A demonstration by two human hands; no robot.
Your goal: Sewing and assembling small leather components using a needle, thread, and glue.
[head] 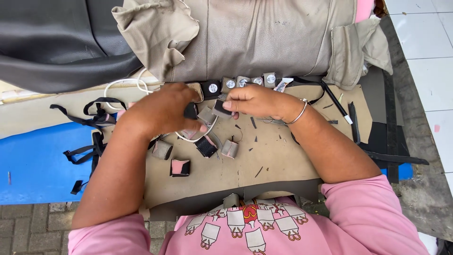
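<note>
2 hands [165, 111] [252, 100] pinch small grey leather piece [221, 108], long axis tilted left-down.

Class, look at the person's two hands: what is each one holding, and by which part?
The right hand pinches a small grey leather piece by its upper edge. The left hand grips a small black piece, mostly hidden, so the held part cannot be told.

Blue mat [37, 165] — black straps [96, 115], white cord [123, 83], dark leather cover [56, 42]
</note>
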